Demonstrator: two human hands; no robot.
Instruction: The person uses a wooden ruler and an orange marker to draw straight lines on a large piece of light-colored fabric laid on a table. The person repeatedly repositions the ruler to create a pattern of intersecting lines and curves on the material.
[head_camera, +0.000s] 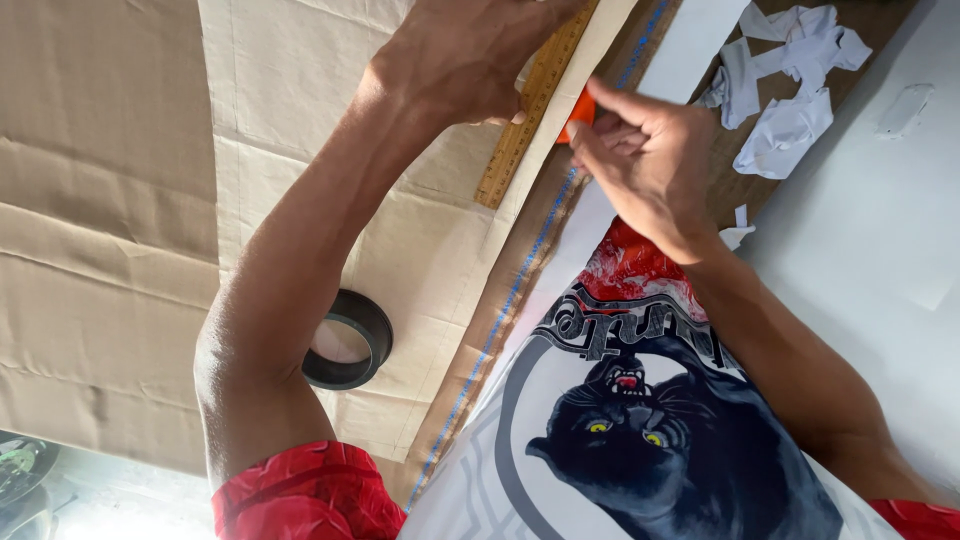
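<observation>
Creased tan cardboard (110, 250) covers most of the worktop, with a paler sheet (300, 120) laid over it; along that sheet's slanted edge lies a wooden ruler (525, 115), its long axis running diagonally from the top middle of the view down toward the left, the near end pointing at the person's body; the left hand (465, 55) presses flat on the ruler's upper part, fingers spread and bearing down rather than gripping; the right hand (650, 155) sits just beside the ruler's edge, fingers curled tight around an orange tool (582, 108), of which only a small part shows; a black tape roll (348, 340) rests on the pale sheet beside the left forearm; crumpled white paper scraps (790, 80) lie toward the far right corner.
</observation>
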